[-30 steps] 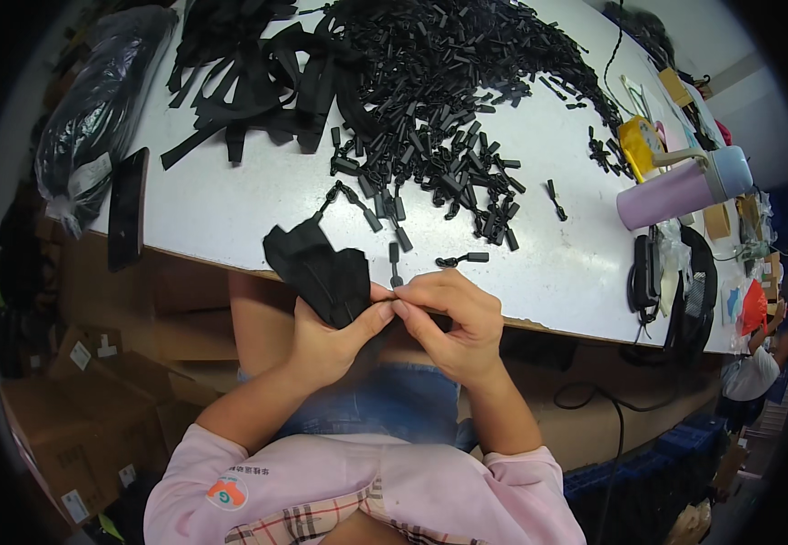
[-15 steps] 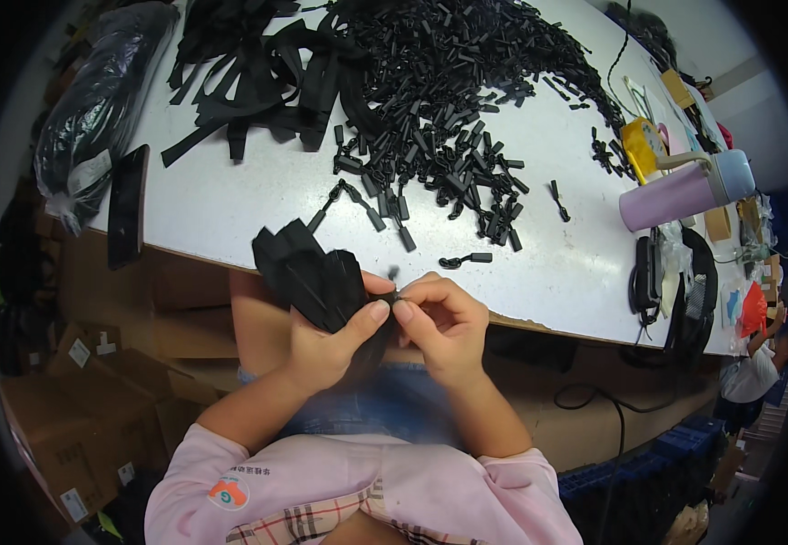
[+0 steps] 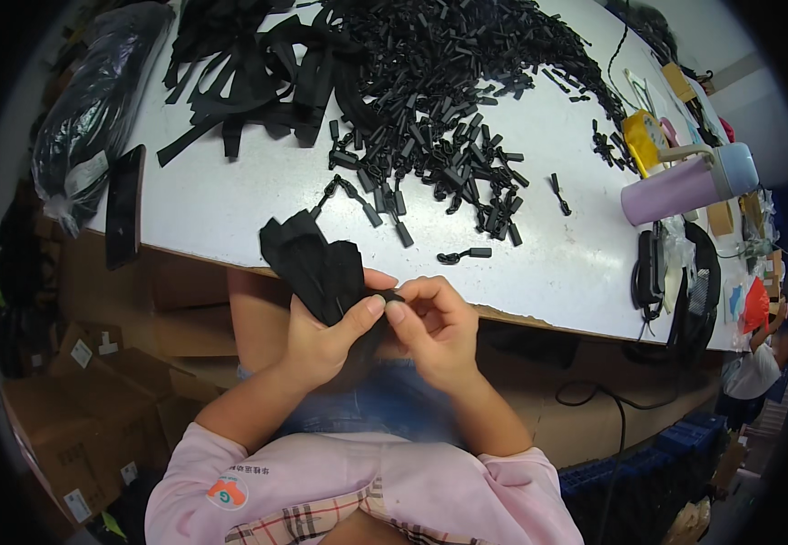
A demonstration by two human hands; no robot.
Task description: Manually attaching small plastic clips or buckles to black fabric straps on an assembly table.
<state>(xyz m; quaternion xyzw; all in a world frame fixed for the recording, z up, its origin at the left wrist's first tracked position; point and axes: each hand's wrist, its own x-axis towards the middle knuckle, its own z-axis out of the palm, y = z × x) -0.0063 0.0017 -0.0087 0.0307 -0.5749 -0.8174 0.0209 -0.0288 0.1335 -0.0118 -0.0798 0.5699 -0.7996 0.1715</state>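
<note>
Head view: a bunch of black straps (image 3: 317, 263) is gripped in the left hand (image 3: 321, 336) just below the table (image 3: 231, 204) edge, while a small black clip, probably, is pinched at a strap end by the right hand (image 3: 435, 331) fingers. Looks like a fitting-on step, so steady alignment would be needed next; the pile of black clips (image 3: 439, 100) is left up on the table.

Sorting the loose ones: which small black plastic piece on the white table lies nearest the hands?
The lone small black plastic piece near the table's front edge, apart from the big pile, just beyond the right hand.
</note>
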